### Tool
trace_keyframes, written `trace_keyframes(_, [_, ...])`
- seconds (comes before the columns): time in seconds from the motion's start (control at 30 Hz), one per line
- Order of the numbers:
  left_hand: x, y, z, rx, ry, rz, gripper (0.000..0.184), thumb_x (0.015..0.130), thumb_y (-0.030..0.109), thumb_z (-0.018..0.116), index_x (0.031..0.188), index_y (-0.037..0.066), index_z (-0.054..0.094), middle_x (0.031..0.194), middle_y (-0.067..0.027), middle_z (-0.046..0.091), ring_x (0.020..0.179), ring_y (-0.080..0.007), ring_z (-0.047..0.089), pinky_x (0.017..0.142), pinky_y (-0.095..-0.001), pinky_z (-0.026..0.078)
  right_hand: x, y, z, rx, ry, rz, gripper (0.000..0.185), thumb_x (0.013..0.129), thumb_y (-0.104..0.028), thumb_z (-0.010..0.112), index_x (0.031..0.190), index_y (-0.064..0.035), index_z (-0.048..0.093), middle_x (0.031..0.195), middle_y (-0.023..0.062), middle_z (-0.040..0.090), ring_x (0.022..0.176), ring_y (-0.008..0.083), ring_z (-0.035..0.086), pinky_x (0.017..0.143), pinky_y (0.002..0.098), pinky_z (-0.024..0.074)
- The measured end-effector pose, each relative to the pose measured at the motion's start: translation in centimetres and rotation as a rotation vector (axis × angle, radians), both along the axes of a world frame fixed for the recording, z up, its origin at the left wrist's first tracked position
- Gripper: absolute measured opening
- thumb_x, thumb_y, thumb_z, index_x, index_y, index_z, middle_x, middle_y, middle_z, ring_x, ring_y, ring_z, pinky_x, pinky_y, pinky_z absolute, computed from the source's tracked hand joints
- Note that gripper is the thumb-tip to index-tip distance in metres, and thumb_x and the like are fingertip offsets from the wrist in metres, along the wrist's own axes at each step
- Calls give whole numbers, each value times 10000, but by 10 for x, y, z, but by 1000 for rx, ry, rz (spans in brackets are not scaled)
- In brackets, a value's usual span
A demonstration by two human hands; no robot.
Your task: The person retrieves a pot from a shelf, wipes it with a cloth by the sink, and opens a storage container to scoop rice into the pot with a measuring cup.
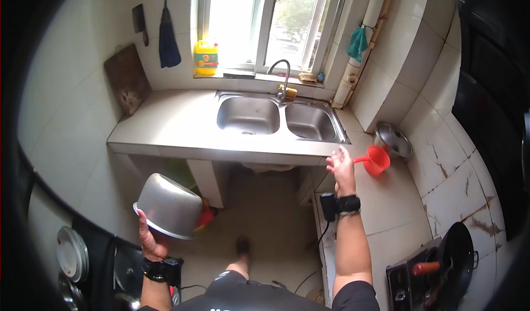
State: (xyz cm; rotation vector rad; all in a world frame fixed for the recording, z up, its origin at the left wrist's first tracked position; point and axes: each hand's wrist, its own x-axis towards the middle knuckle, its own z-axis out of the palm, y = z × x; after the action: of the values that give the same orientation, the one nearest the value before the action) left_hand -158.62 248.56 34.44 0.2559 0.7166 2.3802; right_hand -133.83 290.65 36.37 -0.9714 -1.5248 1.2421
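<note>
A silver metal pot [170,206] is tipped on its side at the lower left, in my left hand [152,238]. The thumb lies on its rim, and the other fingers are mostly hidden. On the right, my right hand [341,170] is over the counter edge with its fingers apart and nothing held. Just beside its fingers is the handle of a red plastic dipper [377,161], which rests on the right counter. Behind the dipper, a lidded metal pot [392,139] leans near the tiled wall.
A double steel sink [248,115] with a curved faucet [284,79] is set in the counter ahead. A yellow jug [206,58] stands on the sill. A cutting board [127,80] leans at left. A black wok [457,261] sits on the stove at right.
</note>
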Motion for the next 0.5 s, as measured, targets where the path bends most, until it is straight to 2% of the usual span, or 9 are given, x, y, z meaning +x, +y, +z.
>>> trace_keyframes(0.07, [-19, 35, 2, 15, 6, 7, 596, 796, 428, 636, 1223, 56, 448, 1169, -71, 526, 1074, -239, 493, 943, -400, 391, -19, 55, 20, 12, 11, -44, 426, 898, -117, 498, 1284, 6, 368, 1027, 99, 551, 836, 142, 574, 636, 235, 488])
trace_keyframes(0.1, [-27, 51, 1, 15, 11, 21, 599, 794, 430, 637, 1221, 55, 449, 1169, -72, 525, 1071, -239, 495, 944, -398, 391, -24, 89, 26, -41, 87, -12, 438, 903, -158, 503, 1289, -5, 365, 1079, 123, 522, 882, 179, 561, 677, 278, 487])
trace_keyframes(0.2, [-63, 111, 3, 19, 44, 77, 621, 787, 445, 640, 1227, 55, 443, 1173, -78, 518, 1062, -248, 500, 939, -407, 399, -42, 179, 53, -97, 73, -109, 484, 899, -260, 521, 1299, -34, 367, 1142, 141, 478, 950, 237, 534, 719, 346, 476])
trace_keyframes(0.37, [-107, 194, 24, 80, -10, -34, 646, 785, 465, 631, 1252, 70, 424, 1186, -84, 510, 1075, -269, 494, 919, -444, 410, -42, 276, 114, -82, 127, -165, 372, 900, -276, 520, 1201, -67, 456, 1002, 85, 514, 883, 208, 544, 666, 317, 487])
trace_keyframes(0.5, [-129, 236, 30, 92, 4, -71, 649, 794, 472, 615, 1269, 80, 411, 1220, -89, 488, 1105, -278, 470, 947, -457, 383, -54, 338, 137, -17, 48, -217, 449, 877, -319, 552, 1226, -60, 440, 1016, 85, 513, 924, 211, 525, 731, 346, 469])
